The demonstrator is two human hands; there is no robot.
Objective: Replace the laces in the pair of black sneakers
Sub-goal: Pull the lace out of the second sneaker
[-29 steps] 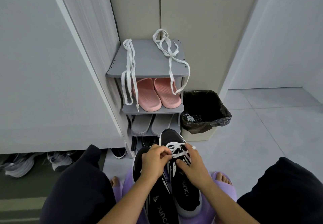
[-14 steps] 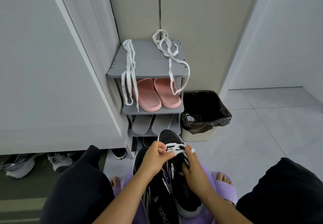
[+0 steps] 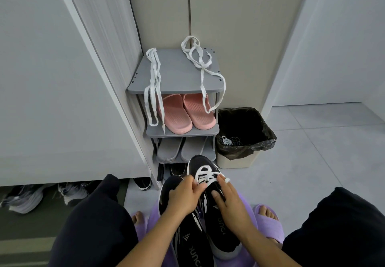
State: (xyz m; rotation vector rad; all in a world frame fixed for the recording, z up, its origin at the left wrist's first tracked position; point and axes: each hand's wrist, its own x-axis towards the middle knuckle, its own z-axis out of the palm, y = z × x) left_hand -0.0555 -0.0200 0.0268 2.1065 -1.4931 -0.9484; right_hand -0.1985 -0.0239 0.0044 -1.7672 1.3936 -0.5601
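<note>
Two black sneakers lie side by side between my knees, toes pointing away. The right sneaker [image 3: 216, 223] carries a white lace [image 3: 205, 175] threaded across its front eyelets. My left hand [image 3: 184, 197] pinches that lace at its left side. My right hand [image 3: 230, 201] holds the sneaker's right side, thumb on the tongue, with a loop of lace round a fingertip. The left sneaker [image 3: 187, 237] shows no lace and is partly hidden under my left hand. Two loose white laces, the folded lace [image 3: 153, 79] and the tangled lace [image 3: 200, 62], hang off the grey shoe rack [image 3: 177, 75].
The rack holds pink slippers [image 3: 185, 112] and grey slippers [image 3: 180, 149]. A bin with a black liner [image 3: 243, 135] stands right of it. More shoes [image 3: 41, 193] lie under the white cabinet at left. My feet wear purple slippers [image 3: 268, 223] on the tiled floor.
Both hands have shifted slightly toward the toe along the right sneaker. My right hand's fingers have spread over the tongue, and a loop of lace now sits at its fingertip.
</note>
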